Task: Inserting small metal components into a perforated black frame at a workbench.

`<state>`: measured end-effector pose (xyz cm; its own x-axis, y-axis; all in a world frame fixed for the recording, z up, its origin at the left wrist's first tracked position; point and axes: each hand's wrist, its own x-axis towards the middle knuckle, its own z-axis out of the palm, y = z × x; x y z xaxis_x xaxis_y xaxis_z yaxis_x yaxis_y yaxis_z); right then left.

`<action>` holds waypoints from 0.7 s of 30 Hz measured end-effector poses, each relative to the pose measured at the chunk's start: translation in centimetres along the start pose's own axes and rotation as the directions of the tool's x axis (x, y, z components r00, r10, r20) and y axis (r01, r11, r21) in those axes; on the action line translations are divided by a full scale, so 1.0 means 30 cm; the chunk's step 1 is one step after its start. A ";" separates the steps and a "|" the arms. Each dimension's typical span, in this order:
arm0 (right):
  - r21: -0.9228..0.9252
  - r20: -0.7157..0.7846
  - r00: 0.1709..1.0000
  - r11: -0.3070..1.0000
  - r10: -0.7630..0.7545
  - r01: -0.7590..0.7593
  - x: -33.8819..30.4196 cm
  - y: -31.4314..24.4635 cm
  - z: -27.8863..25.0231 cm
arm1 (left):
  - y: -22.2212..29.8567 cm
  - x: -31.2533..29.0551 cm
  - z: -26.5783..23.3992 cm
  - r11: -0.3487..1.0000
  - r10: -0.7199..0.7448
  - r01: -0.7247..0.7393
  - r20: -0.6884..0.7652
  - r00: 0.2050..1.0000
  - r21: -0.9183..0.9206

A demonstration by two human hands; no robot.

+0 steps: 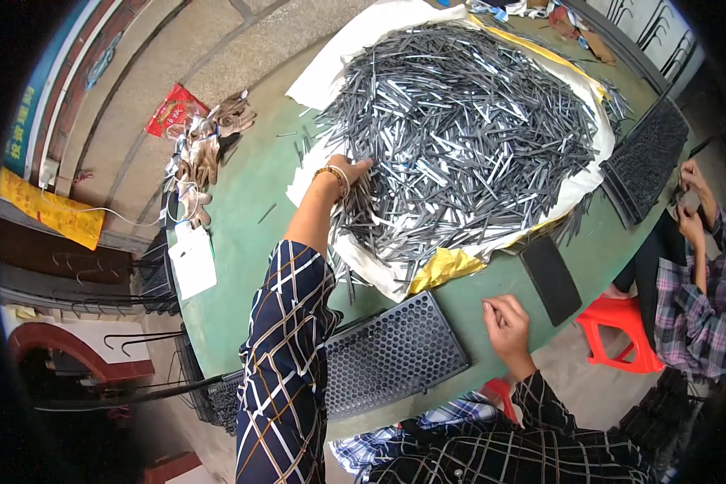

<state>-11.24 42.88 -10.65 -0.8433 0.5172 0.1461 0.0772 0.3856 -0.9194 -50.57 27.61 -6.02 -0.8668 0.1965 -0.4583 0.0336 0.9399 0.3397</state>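
A big heap of thin dark grey strips (460, 137) lies on a white and yellow sheet (323, 77) spread over the green table. My left hand (351, 175), with a beaded bracelet at the wrist, reaches into the heap's left edge. Its fingertips are hidden among the strips, so its grip does not show. Near the table's front edge my right hand (506, 324) is loosely closed, and no object shows in it. Between my arms lies a black tray full of round holes (395, 352). A dark flat rectangular block (550, 281) rests beyond my right hand.
Brown work gloves (202, 157), a red packet (175, 111) and a white card (192, 262) lie along the left edge. At right, a black bristly tray (645, 161) sits near another person's hands (692, 198). A red stool (617, 335) stands beside the table.
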 end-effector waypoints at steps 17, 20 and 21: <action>0.017 -0.031 0.999 1.000 -0.024 0.025 0.001 -0.004 -0.010 | 0.020 -0.127 0.082 0.919 -0.260 0.260 -0.038 0.965 0.297; 0.010 -0.029 0.999 1.000 -0.025 0.025 0.003 -0.004 -0.012 | 0.036 -0.124 0.085 0.900 -0.213 0.226 -0.075 0.974 0.374; 0.008 -0.033 0.999 1.000 -0.020 0.021 0.002 0.001 -0.014 | 0.045 -0.124 0.083 0.909 -0.183 0.173 -0.010 0.983 0.378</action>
<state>-11.05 43.24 -10.50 -0.8268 0.5340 0.1766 0.0556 0.3902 -0.9191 -46.06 28.84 -5.91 -0.8632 0.0184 -0.5045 0.0685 0.9944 -0.0810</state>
